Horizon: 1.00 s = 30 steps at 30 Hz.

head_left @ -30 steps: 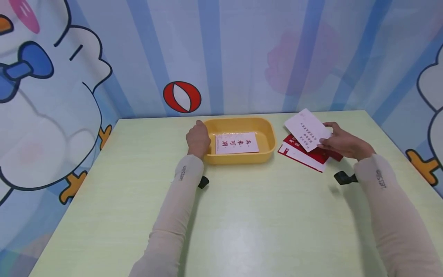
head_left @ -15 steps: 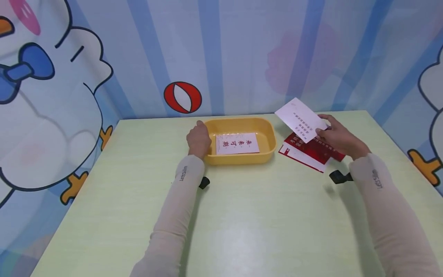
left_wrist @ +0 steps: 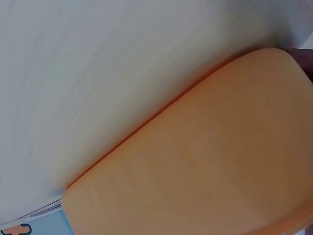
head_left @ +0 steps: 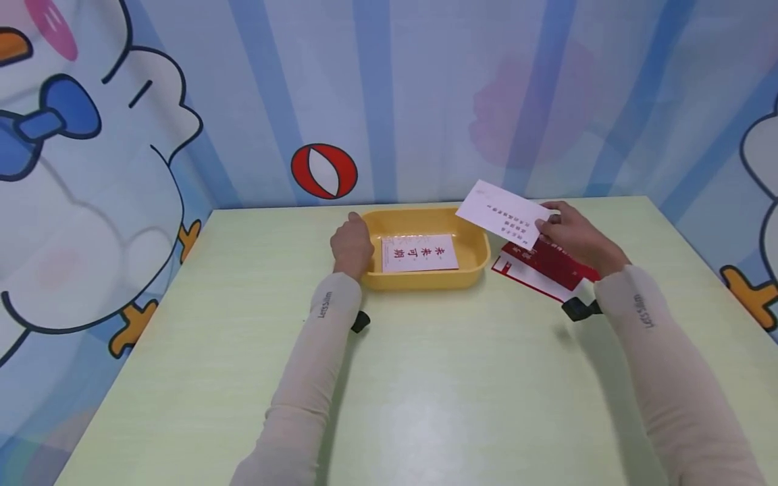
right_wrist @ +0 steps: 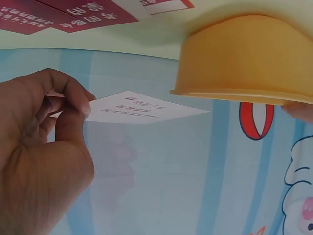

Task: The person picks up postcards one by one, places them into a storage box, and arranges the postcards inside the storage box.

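A yellow plastic basin (head_left: 425, 279) stands near the back of the table, and a white card with red characters (head_left: 419, 254) lies inside it. My left hand (head_left: 352, 246) grips the basin's left end; in the left wrist view the basin wall (left_wrist: 195, 156) fills much of the picture. Between thumb and fingers my right hand (head_left: 577, 236) pinches a white card with small printed lines (head_left: 501, 214), raised above the table. Its far corner overlaps the basin's back right rim in the head view. In the right wrist view the pinched card (right_wrist: 142, 110) is apart from the basin.
Red cards (head_left: 550, 264) and a white card with a red edge (head_left: 529, 275) lie overlapping on the table right of the basin. Behind the table rises a cartoon-printed backdrop (head_left: 419, 101). A black wrist camera mount (head_left: 580, 309) juts from the right sleeve.
My right hand has lifted the white card off the red cards and carried it left toward the basin. The left hand stays at the basin's left end.
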Tool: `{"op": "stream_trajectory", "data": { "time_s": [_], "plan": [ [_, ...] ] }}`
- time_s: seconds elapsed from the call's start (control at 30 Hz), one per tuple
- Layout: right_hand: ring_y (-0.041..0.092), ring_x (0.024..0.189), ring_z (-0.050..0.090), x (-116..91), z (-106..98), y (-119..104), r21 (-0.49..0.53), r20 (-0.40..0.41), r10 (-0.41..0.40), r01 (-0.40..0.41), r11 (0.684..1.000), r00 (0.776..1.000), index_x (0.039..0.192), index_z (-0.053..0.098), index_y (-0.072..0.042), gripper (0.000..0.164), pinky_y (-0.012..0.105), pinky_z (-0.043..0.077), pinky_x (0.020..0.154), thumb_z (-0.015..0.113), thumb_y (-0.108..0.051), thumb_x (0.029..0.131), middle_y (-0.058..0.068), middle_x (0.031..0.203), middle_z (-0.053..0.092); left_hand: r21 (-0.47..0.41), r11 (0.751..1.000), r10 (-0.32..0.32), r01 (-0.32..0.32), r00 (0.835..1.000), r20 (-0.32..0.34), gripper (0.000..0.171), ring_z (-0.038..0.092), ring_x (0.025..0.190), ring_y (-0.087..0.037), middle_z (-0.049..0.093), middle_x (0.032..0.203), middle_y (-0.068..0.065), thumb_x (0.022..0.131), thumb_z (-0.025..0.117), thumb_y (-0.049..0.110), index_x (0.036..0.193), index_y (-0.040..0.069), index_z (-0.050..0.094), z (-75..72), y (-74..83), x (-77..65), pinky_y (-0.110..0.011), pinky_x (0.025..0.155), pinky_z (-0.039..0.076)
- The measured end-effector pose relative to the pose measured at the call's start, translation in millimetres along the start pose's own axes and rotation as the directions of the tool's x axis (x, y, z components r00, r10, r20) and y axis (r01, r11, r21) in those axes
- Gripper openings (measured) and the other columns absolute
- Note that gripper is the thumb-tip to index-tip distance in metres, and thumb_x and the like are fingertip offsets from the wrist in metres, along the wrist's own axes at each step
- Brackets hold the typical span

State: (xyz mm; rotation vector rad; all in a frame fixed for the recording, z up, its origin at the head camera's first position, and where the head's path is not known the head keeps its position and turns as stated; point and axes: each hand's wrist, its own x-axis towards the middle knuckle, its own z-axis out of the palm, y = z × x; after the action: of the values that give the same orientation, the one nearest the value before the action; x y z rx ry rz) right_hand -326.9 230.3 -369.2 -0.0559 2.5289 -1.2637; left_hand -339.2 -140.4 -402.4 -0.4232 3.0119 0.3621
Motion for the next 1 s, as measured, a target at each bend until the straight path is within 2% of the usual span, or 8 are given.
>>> {"op": "stream_trajectory", "data": {
  "time_s": [0.2,0.43,0.7,1.0],
  "plan": [
    [0.039,0.128,0.039,5,11,-13,0.028,0.007,-0.016,0.016,0.999,1.000,0.156,-0.001,-0.010,0.070,0.054,0.038,0.113,0.041,-0.029,0.104,0.025,0.152,0.026,0.012,1.000,0.004,-0.004,1.000,-0.016,0.041,0.061,0.097,-0.023,0.062,0.113,-0.011,0.096,0.060,0.017,0.130,0.005,0.039,-0.1,0.1,2.1,-0.038,0.095,0.056],
    [0.036,0.125,0.043,9,22,-25,0.058,0.014,-0.005,0.004,0.998,1.000,0.157,0.001,-0.014,0.066,0.049,0.039,0.114,0.039,-0.028,0.104,0.021,0.150,0.032,0.007,1.000,-0.004,0.004,1.000,-0.011,0.042,0.062,0.098,-0.023,0.063,0.114,-0.011,0.096,0.059,0.017,0.131,0.005,0.039,1.1,0.6,0.4,-0.037,0.095,0.056],
    [0.036,0.125,0.044,12,32,-38,0.034,0.045,-0.038,0.037,0.999,0.998,0.156,0.003,-0.012,0.068,0.051,0.038,0.113,0.042,-0.029,0.103,0.019,0.151,0.031,0.003,1.000,-0.002,0.002,1.000,-0.024,0.042,0.063,0.097,-0.023,0.064,0.112,-0.011,0.095,0.060,0.017,0.130,0.005,0.040,1.7,0.8,0.4,-0.038,0.094,0.056],
    [0.038,0.133,0.039,16,43,-53,0.095,0.071,-0.068,0.061,0.994,0.995,0.155,0.007,-0.009,0.064,0.053,0.033,0.116,0.042,-0.022,0.104,0.019,0.151,0.031,0.006,1.000,-0.009,0.009,1.000,-0.020,0.043,0.063,0.097,-0.023,0.064,0.113,-0.011,0.095,0.061,0.018,0.130,0.005,0.040,3.2,0.1,2.1,-0.038,0.095,0.056]
  ]
}}
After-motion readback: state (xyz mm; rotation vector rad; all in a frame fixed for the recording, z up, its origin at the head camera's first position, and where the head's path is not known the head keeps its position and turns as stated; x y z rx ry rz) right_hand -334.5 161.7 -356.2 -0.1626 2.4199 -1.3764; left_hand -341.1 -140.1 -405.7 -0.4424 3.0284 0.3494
